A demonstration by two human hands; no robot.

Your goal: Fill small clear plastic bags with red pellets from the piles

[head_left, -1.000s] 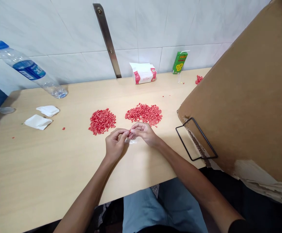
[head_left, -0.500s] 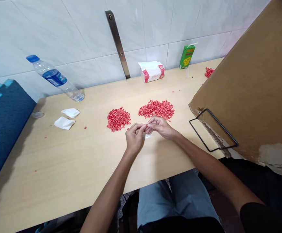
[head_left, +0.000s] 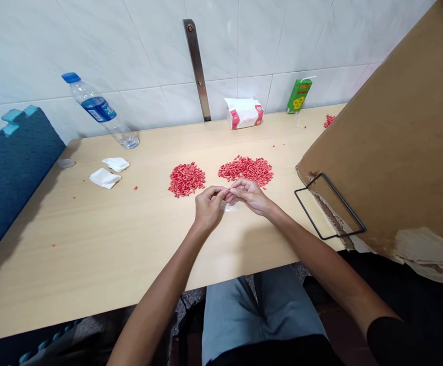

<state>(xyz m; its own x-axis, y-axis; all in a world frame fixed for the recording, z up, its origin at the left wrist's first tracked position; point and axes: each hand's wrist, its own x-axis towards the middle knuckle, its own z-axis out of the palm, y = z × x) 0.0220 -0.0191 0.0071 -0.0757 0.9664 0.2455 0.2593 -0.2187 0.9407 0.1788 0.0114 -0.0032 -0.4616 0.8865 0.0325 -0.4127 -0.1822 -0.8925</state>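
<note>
My left hand point(head_left: 208, 207) and my right hand point(head_left: 253, 197) meet above the table, fingertips pinched together. Between them shows a small red piece point(head_left: 229, 190), like the short red cylinders in the piles; its exact kind is too small to tell. Just below the fingers is a bit of clear plastic point(head_left: 229, 207), partly hidden by the hands. One pile of red pieces point(head_left: 186, 179) lies to the left of my left hand. A wider pile of red pieces point(head_left: 246, 169) spreads right behind my fingers.
A cardboard box point(head_left: 389, 142) with a black wire handle point(head_left: 330, 235) stands at the right. Toward the wall are a tissue pack point(head_left: 245, 114), a green drink carton point(head_left: 299, 96) and a leaning plastic bottle point(head_left: 105, 113). Folded tissues point(head_left: 105, 178) and a blue foam mat point(head_left: 15, 178) are leftward.
The camera view has shifted slightly, so the table and wall sit differently in the picture. Both hands stay pinched together at the same place by the piles.
</note>
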